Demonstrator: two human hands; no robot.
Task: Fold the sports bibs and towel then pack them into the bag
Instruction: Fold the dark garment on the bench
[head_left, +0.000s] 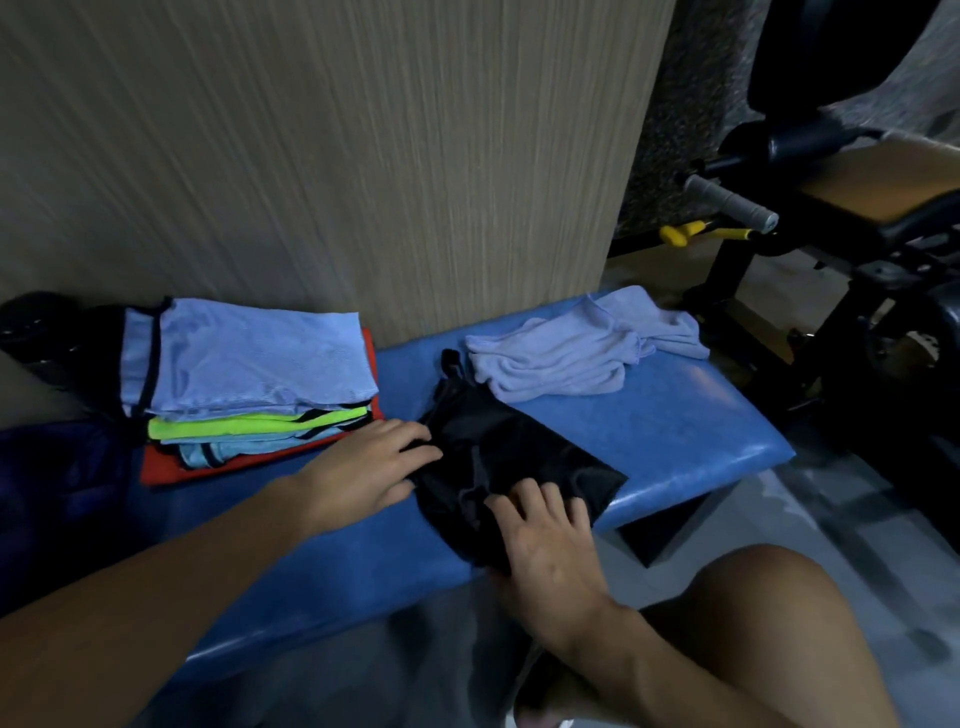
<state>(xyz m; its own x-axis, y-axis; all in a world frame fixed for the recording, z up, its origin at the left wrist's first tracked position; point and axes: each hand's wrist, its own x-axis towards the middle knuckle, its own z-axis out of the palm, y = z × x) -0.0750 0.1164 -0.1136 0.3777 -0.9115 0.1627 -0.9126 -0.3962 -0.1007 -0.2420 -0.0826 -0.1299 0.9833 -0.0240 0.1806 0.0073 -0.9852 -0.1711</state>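
Both flat, fingers straight: left hand (363, 470) and right hand (545, 535) press black cloth (519, 447) on bench (701, 415) — bib or bag, cannot tell. Folded bibs (249, 374) stacked at 10 o'clock; towel (566, 353) crumpled at 1 o'clock. Step: probably smoothing the cloth. Next — towel needs folding.

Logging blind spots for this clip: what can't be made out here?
Head view: stack of bibs, lower ones covered by the top blue one; count unclear.
Black bib: folds lost in darkness, partly under left hand and right hand.
Dark blue shape, left edge: dim; bag or not unclear.
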